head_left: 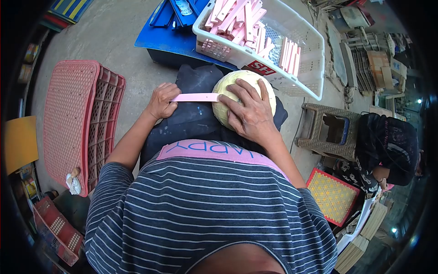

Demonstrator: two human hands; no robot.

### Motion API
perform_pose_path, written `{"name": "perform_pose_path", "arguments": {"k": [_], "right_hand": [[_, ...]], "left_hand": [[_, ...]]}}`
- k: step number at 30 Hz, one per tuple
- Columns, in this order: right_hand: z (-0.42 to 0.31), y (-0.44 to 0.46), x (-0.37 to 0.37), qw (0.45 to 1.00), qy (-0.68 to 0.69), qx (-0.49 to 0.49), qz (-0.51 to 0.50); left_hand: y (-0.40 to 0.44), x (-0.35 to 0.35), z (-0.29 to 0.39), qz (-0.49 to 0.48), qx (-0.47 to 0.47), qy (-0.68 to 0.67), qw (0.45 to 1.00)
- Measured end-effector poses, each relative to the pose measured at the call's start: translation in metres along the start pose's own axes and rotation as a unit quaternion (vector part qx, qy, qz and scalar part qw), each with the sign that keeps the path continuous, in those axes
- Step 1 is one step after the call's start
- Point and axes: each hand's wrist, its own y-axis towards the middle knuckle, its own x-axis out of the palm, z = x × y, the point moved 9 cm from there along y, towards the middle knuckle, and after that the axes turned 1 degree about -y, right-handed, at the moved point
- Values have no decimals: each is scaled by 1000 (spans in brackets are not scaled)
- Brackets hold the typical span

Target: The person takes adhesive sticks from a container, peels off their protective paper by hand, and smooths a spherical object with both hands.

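Observation:
My left hand point(163, 100) is closed on the left end of a flat pink strip point(195, 97), which lies sideways above my lap. The strip's right end meets a pale yellow round bundle point(223, 113) that sits on my dark-clothed lap. Across the top of this bundle my right hand point(251, 107) is spread, its fingers curved over it and the index fingertip by the strip's end. The layered surface looks wrapped, but what it is made of I cannot tell.
Ahead, a white plastic crate point(260, 55) holds many pink strips, beside a blue surface point(157, 39). A red-pink crate point(73, 123) stands left. To the right are a brown stool point(310, 125), a yellow woven panel point(333, 196) and another person point(388, 146).

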Motion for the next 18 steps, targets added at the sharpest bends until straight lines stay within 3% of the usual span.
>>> {"name": "perform_pose_path", "arguments": {"k": [6,9,11,13,15,18], "right_hand": [[-2,3,5,1000,0,-16,-17],[-3,4,7,1000,-4,-20,-22],[-3,6,7,1000,-7,-18,-21],[-3,8,8,999,-12,-20,-25],[-5,10,9,999,-19,-22,-27],[-7,8,12,999,-34,-23,-30]], "left_hand": [[-26,-1,-36,2,-49,61,997],[-51,-14,-60,4,-152,28,988],[-60,-18,-71,45,-212,-80,973],[-66,-18,-80,43,-296,-192,935],[-65,-13,-84,110,-321,-346,875],[-50,-5,-73,174,-335,-559,738]]}}
